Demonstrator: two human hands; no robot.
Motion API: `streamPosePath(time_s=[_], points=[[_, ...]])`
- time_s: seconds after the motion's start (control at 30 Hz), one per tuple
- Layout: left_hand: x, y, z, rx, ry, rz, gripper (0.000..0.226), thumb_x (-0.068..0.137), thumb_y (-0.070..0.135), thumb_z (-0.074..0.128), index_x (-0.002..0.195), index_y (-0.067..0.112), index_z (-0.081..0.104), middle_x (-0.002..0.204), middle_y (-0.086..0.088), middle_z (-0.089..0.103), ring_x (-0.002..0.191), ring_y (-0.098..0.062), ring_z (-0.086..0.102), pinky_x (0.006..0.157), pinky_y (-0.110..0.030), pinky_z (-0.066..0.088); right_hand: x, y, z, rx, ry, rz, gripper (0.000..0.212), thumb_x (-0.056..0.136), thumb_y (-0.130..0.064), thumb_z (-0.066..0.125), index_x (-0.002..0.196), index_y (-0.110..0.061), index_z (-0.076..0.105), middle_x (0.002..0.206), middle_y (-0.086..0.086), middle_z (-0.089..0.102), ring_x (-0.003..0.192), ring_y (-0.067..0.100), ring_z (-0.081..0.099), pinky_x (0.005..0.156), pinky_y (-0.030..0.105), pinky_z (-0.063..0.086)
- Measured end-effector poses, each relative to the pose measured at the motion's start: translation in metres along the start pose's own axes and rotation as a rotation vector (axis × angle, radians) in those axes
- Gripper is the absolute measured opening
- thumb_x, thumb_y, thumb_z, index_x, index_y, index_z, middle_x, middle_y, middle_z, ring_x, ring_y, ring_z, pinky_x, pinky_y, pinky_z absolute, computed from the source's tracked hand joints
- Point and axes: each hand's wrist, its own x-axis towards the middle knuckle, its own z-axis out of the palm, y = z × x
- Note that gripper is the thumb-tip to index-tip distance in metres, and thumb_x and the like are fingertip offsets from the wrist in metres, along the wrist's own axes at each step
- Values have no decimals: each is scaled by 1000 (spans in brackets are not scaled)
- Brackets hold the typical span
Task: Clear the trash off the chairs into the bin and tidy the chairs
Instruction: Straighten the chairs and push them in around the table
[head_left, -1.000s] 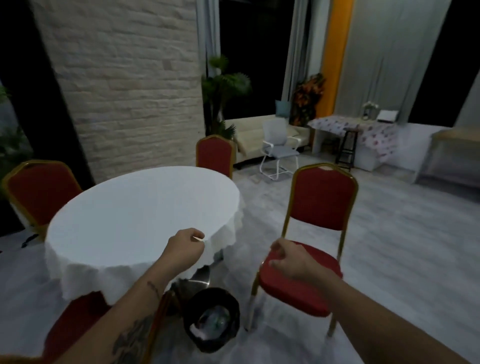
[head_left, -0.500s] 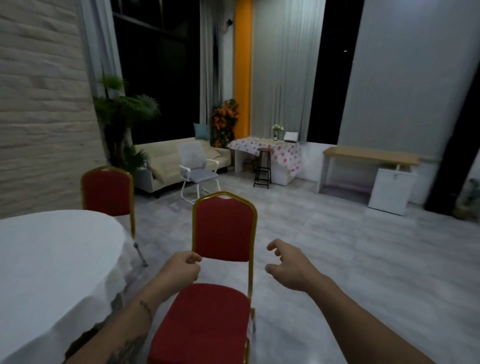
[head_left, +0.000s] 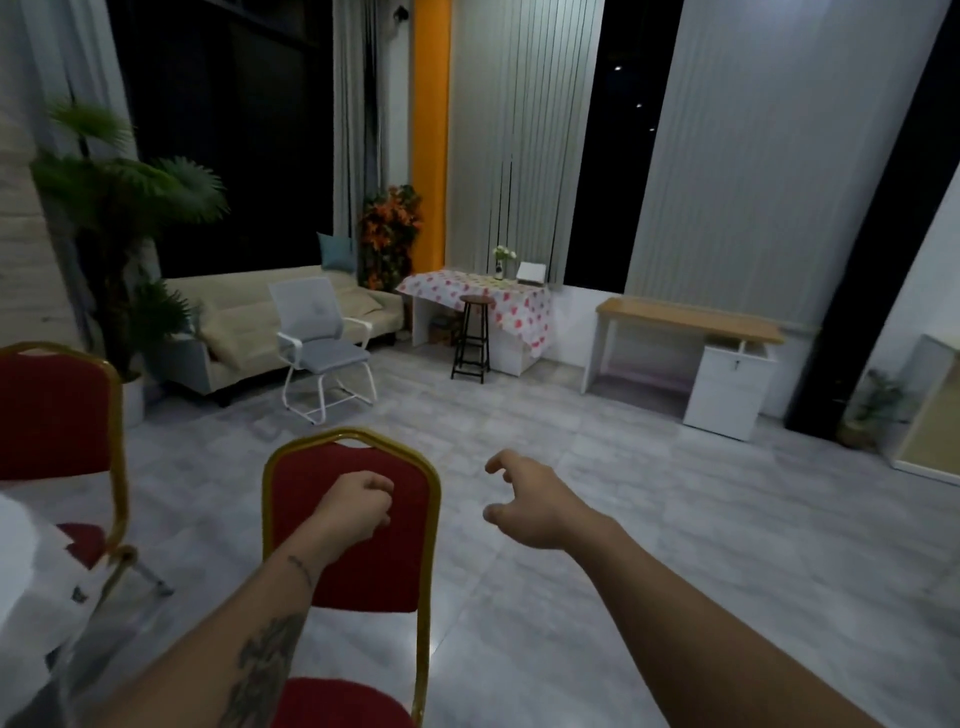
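A red banquet chair (head_left: 384, 566) with a gold frame stands right in front of me, its back facing me and its seat at the bottom edge. My left hand (head_left: 358, 506) is a closed fist in front of the chair back; whether it holds anything is hidden. My right hand (head_left: 530, 499) hovers to the right of the chair over the floor, fingers curled and apart, empty. A second red chair (head_left: 57, 410) stands at the left edge. No trash and no bin are in view.
The white tablecloth's edge (head_left: 26, 597) shows at lower left. Farther off stand a white office chair (head_left: 322, 348), a beige sofa (head_left: 234, 317), a black stool (head_left: 472, 338), a flowered table (head_left: 478, 291) and a wooden desk (head_left: 691, 332). Grey tiled floor stretches to the right.
My view has swung right and upward, away from the round table and the bin. Both hands have left the chair seat and now hang in front of the chair back.
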Motion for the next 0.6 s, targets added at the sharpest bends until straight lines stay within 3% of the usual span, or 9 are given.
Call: streamPosePath(time_s=[0.07,0.17,0.3,0.47,0.6], points=[[33,4,19,-3,18,-16,28,81,11,55,104,18,70,86,-9,73,79,-24,73,63,-30,53,32,16,-6,-15,-15,-20,59,85,-29,68,139,-27,43,145,4,45,124,23,51,96,39,51],[80,4,49,21,72,-46,35,75,16,60,109,17,69,100,-14,74,95,-33,71,83,-42,57,80,44,-15,-41,-43,-52,59,85,-26,67,139,-27,43,145,3,45,128,22,48,94,35,49],[136,9,92,34,224,-127,45,71,25,64,116,18,64,110,-12,69,100,-30,66,91,-37,54,154,90,-28,-96,-85,-134,60,85,-25,65,140,-29,41,143,3,45,128,23,47,94,33,45],[186,15,132,34,367,-374,73,76,31,64,141,9,40,144,-21,39,127,-38,47,105,-39,43,238,126,-43,-208,-197,-274,62,86,-26,65,142,-29,38,144,4,44,126,25,47,96,36,46],[213,12,153,4,425,-530,97,79,37,68,153,7,13,157,-20,16,141,-38,31,113,-40,32,297,127,-45,-269,-287,-423,63,86,-23,63,143,-26,38,144,7,43,126,28,47,97,41,47]])
